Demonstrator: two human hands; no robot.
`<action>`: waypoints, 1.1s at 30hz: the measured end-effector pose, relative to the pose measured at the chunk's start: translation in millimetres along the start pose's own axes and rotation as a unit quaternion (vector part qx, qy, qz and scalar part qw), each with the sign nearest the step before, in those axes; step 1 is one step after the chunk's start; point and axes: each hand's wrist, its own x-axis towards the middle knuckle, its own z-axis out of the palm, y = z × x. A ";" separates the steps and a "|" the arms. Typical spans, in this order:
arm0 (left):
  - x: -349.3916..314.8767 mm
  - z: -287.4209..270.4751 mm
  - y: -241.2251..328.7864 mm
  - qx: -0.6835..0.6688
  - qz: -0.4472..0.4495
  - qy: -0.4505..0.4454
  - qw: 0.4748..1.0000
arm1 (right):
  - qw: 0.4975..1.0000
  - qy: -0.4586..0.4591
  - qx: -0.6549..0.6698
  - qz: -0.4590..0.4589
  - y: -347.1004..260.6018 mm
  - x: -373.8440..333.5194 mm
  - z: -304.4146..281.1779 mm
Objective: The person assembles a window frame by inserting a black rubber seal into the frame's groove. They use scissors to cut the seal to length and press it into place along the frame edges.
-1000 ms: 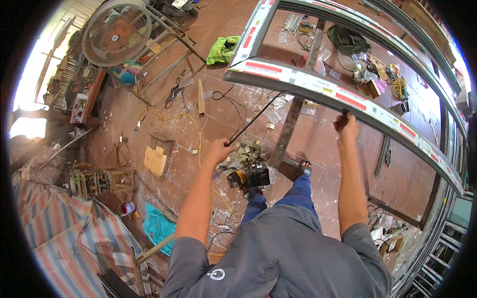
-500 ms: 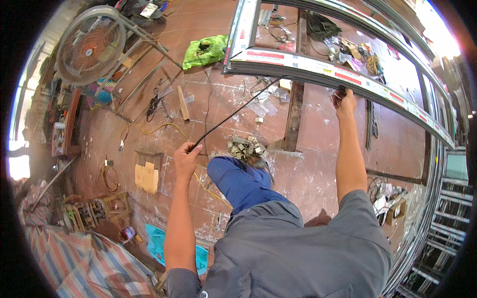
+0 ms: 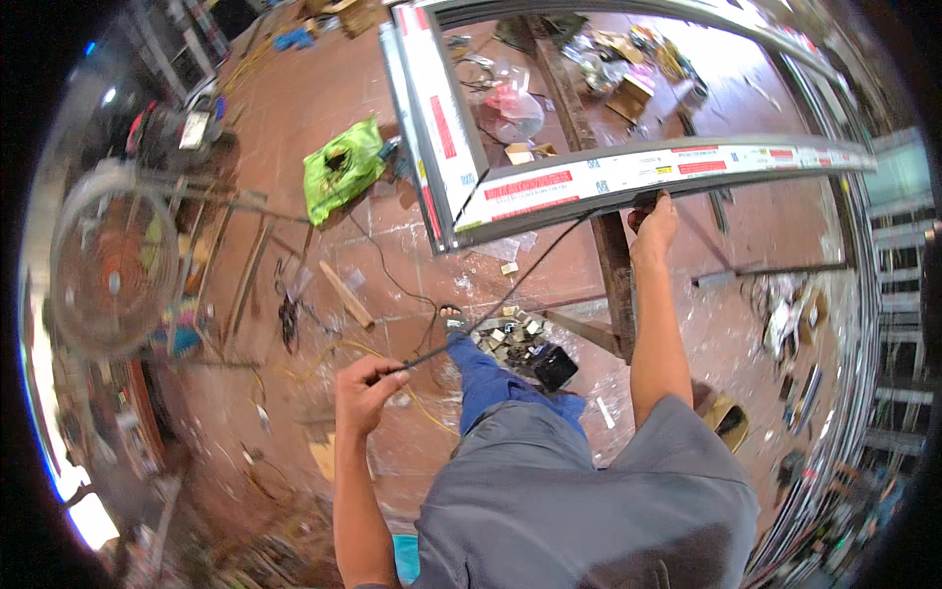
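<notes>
One black, flexible strip [image 3: 518, 283] runs slantwise from the left hand [image 3: 365, 395] up to the near edge of a white-faced frame [image 3: 628, 175], which lies raised above the tiled floor [image 3: 392, 285] ahead of the person. The left hand pinches the strip between thumb and fingers, well apart from the frame. The right hand [image 3: 655, 236] has its fingers curled against the near edge; whether they grip the strip there cannot be told. Progress appears partial: the strip meets the edge beside the right hand, its span toward the left hand is unattached, and any seating farther right is indistinguishable.
</notes>
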 end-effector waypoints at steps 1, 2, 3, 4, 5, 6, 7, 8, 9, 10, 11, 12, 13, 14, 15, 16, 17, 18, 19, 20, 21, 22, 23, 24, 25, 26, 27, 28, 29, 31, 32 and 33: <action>11.4 -14.5 5.9 -0.041 -0.012 -0.035 0.998 | 1.000 0.010 0.006 -0.008 -4.5 -5.4 3.2; 25.8 -28.0 10.0 -0.080 -0.026 -0.070 0.994 | 1.000 0.020 0.012 -0.016 -4.5 -9.7 5.7; 40.6 -46.3 10.6 -0.083 -0.048 -0.146 0.985 | 0.999 0.043 -0.018 -0.008 0.5 -7.3 -0.1; 55.0 -55.7 15.9 -0.097 -0.035 -0.189 0.977 | 0.999 0.043 -0.026 0.000 -3.6 -10.0 0.9; 66.2 -64.6 22.4 -0.111 -0.024 -0.230 0.966 | 0.998 0.043 -0.035 0.009 -8.3 -13.8 1.5; 77.8 -72.5 31.9 -0.126 -0.010 -0.268 0.955 | 0.998 0.038 -0.041 0.017 -14.8 -16.0 4.3; 92.5 -79.5 42.9 -0.143 -0.022 -0.315 0.938 | 0.996 0.060 -0.057 0.014 -14.7 -16.4 3.9; 106.8 -82.5 49.8 -0.145 -0.023 -0.339 0.929 | 0.993 0.070 -0.088 0.018 -17.6 -20.1 4.5; 116.9 -84.2 56.2 -0.149 -0.023 -0.358 0.921 | 0.990 0.075 -0.120 0.022 -24.2 -28.4 9.4; 127.6 -86.8 61.0 -0.152 -0.023 -0.376 0.914 | 0.985 0.079 -0.150 0.027 -29.8 -38.1 16.2; 138.8 -89.9 58.6 -0.101 -0.017 -0.393 0.914 | 0.983 0.068 -0.172 -0.005 -33.5 -52.6 24.4; 146.3 -89.2 64.5 -0.082 -0.021 -0.410 0.908 | 0.983 0.065 -0.174 0.001 -27.6 -63.2 29.2; 151.0 -84.0 73.4 -0.061 -0.024 -0.425 0.903 | 0.983 0.061 -0.175 0.009 -16.2 -71.9 35.0; 155.7 -79.9 80.2 -0.039 -0.028 -0.440 0.897 | 0.983 0.058 -0.176 0.017 -6.3 -81.6 40.6; 161.8 -79.7 83.7 -0.019 -0.050 -0.469 0.882 | 0.982 0.066 -0.174 0.029 -8.7 -100.7 57.3; 169.7 -81.3 85.2 -0.002 -0.009 -0.490 0.872 | 0.981 0.079 -0.173 0.038 -15.0 -116.7 70.8; 177.9 -82.5 84.9 0.015 0.031 -0.510 0.860 | 0.975 0.118 -0.188 0.009 7.5 -117.0 71.4; 187.0 -81.5 83.6 0.028 0.073 -0.532 0.843 | 0.987 0.124 -0.090 0.039 17.5 -120.5 76.1; 194.2 -82.8 81.2 0.022 0.082 -0.540 0.837 | 0.987 0.129 -0.079 0.045 25.5 -120.8 79.0; 199.4 -83.5 82.0 -0.011 0.057 -0.547 0.835 | 0.987 0.134 -0.069 0.052 31.5 -120.5 79.7; 205.3 -86.0 83.9 -0.042 0.030 -0.551 0.833 | 0.986 0.143 -0.024 0.085 21.2 -125.5 89.5; 210.7 -88.9 86.4 -0.071 0.002 -0.555 0.829 | 0.982 0.150 0.022 0.116 9.1 -130.2 98.6; 211.8 -91.6 91.1 -0.096 -0.011 -0.540 0.836 | 0.976 0.163 0.064 0.131 1.3 -133.1 105.2; 215.9 -90.3 92.1 -0.113 -0.033 -0.540 0.833 | 0.974 0.170 0.072 0.133 0.2 -131.4 108.4; 218.6 -89.4 93.4 -0.130 -0.057 -0.538 0.831 | 0.971 0.177 0.080 0.138 -0.3 -131.0 110.7; 220.7 -90.1 94.6 -0.147 -0.081 -0.535 0.828 | 0.969 0.182 0.088 0.142 1.1 -133.5 111.2; 224.7 -89.2 100.6 -0.109 -0.071 -0.546 0.827 | 0.973 0.169 0.112 0.113 9.2 -130.1 107.1; 229.4 -89.6 98.9 -0.078 -0.046 -0.559 0.824 | 0.968 0.190 0.125 0.108 11.2 -128.8 109.8; 234.1 -89.0 92.4 -0.048 -0.020 -0.570 0.820 | 0.962 0.211 0.138 0.102 13.3 -126.5 112.9; 240.3 -90.2 93.5 0.023 0.040 -0.590 0.806 | 0.956 0.241 0.143 0.084 23.0 -122.1 112.0; 241.8 -89.3 94.8 0.038 0.058 -0.598 0.798 | 0.958 0.248 0.134 0.058 29.9 -117.0 109.1; 242.3 -89.0 93.5 0.054 0.074 -0.605 0.791 | 0.959 0.254 0.125 0.035 39.2 -110.9 108.1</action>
